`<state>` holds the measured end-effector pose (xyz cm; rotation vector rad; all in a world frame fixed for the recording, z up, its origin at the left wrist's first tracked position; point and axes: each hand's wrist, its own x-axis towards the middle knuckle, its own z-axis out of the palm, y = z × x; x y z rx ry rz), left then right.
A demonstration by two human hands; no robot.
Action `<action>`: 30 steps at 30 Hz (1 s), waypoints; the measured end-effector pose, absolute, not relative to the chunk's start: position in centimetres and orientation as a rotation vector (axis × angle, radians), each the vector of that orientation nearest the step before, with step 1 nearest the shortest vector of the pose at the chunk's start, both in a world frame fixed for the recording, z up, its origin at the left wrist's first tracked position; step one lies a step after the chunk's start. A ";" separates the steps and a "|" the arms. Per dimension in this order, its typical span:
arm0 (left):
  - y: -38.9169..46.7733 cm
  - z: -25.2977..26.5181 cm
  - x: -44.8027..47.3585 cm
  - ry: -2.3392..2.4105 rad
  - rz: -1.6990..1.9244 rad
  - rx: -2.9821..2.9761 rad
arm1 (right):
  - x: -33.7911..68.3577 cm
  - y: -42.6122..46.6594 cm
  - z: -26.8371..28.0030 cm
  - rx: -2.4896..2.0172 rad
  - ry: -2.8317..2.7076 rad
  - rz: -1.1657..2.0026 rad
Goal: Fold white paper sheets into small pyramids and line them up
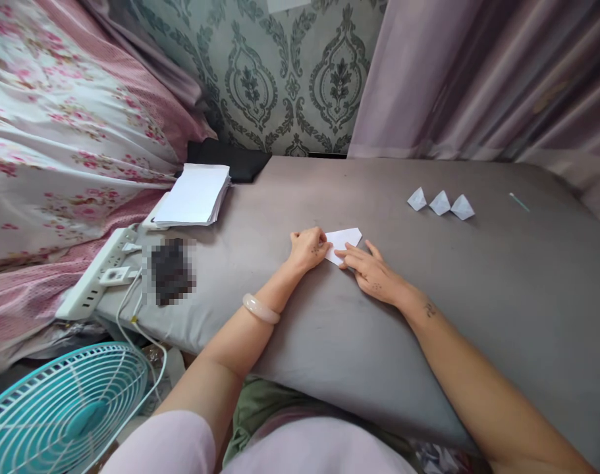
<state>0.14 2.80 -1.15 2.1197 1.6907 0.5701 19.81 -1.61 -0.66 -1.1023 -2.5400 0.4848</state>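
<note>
The folded paper (346,240) lies on the grey cloth (304,342), between the two hands. It should be very light, crisp along its creases yet easy to bend or tear, and dry rather than slippery; the folded edges look the best place to take hold, with a light touch. The left hand (309,249) has its fingers curled in, apparently pinching the left end; the right hand (373,273) has its fingers loosely spread, some tips on the near edge, one standing clear. The cloth looks soft, so it may give under pressing. Well apart to the right sit three folded shapes (440,203) and a thin stick (519,201). To the left are the paper stack (195,194), a black case (250,166), a pixelated dark thing (172,271), a power strip (85,288) and a fan (87,415); nothing stands in the hands' way
</note>
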 end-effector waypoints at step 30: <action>-3.6 -0.3 -2.7 1.436 0.335 2.750 | 16.6 -5.0 -0.3 -1.460 -2.502 0.289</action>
